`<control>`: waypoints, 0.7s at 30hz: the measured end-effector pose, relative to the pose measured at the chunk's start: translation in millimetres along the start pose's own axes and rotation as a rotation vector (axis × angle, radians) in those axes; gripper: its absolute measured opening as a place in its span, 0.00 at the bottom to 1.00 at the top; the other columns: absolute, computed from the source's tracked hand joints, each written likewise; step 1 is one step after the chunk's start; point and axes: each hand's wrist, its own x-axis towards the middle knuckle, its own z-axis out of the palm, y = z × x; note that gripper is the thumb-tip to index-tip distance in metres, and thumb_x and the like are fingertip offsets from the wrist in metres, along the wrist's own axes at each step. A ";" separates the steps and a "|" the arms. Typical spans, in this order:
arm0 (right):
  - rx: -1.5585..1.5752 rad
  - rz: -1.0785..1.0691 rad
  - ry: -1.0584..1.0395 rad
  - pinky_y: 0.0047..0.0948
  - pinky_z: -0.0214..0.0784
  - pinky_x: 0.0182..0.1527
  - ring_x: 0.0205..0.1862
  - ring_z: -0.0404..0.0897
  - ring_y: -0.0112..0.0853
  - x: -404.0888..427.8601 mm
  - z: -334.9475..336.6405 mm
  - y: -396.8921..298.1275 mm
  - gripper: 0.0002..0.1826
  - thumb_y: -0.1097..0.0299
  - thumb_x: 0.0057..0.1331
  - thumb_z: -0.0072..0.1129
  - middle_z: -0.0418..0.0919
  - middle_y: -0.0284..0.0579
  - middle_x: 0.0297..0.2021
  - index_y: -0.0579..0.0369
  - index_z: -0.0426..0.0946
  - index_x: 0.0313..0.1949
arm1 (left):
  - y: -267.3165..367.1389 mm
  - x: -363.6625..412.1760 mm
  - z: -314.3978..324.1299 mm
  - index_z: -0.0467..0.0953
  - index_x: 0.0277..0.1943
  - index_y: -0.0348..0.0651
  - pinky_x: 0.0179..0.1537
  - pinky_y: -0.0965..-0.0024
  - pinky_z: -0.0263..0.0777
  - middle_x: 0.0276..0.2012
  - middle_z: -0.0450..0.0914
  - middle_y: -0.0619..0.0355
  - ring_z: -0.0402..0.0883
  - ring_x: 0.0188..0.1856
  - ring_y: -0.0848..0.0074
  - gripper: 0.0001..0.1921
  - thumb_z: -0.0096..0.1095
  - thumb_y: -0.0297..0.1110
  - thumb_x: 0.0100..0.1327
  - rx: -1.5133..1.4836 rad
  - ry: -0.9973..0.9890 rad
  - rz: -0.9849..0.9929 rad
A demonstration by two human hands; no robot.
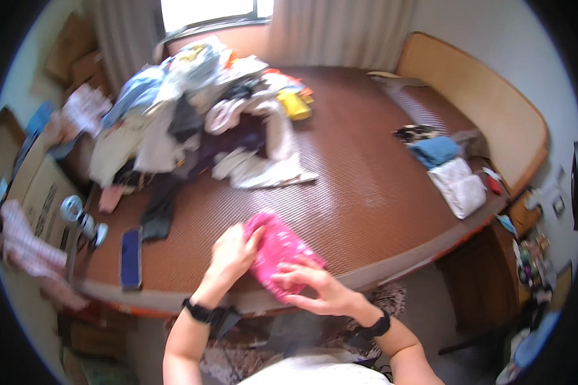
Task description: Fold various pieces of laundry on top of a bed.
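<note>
A bright pink patterned cloth (282, 250), bunched into a rough oblong, is held up over the near edge of the bed. My left hand (236, 248) grips its left side, thumb on top. At its lower right, my right hand (315, 284) has bent fingers against the cloth; whether they grip it is unclear. Both wrists wear dark bands. Beyond my hands, a white garment (269, 175) lies spread at the front of a large heap of mixed clothes (192, 91). Folded white cloth (457, 187) and a folded blue cloth (434, 151) lie at the right.
A brown woven mat (356, 192) covers the bed. A smartphone (131, 259) and a small handheld fan (84, 221) are at the left, near cardboard boxes (48, 202). The headboard (477, 101) stands at the right, with a wooden cabinet (484, 279) below the bed's right corner.
</note>
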 end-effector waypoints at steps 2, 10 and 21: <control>0.240 0.170 0.185 0.33 0.70 0.53 0.48 0.80 0.37 0.8 13.7 2.1 0.15 0.70 0.64 0.63 0.80 0.49 0.42 0.61 0.75 0.48 | 1.1 2.6 -26.7 0.77 0.45 0.33 0.35 0.63 0.76 0.40 0.82 0.45 0.83 0.38 0.62 0.18 0.59 0.44 0.67 -0.205 -0.350 -0.234; -0.467 0.072 0.623 0.47 0.70 0.46 0.42 0.77 0.50 -12.7 21.4 -11.9 0.38 0.60 0.54 0.71 0.73 0.55 0.45 0.59 0.62 0.59 | 77.5 -17.2 -29.0 0.67 0.57 0.32 0.33 0.66 0.85 0.41 0.81 0.48 0.85 0.35 0.67 0.22 0.51 0.43 0.71 -1.765 -0.599 -0.457; -0.145 0.271 1.332 0.30 0.69 0.46 0.40 0.75 0.26 -90.8 -285.5 130.6 0.14 0.64 0.68 0.50 0.78 0.41 0.39 0.63 0.73 0.45 | 81.9 -3.0 69.2 0.72 0.48 0.35 0.46 0.62 0.72 0.42 0.74 0.47 0.76 0.45 0.59 0.17 0.68 0.29 0.57 -0.535 -0.064 0.244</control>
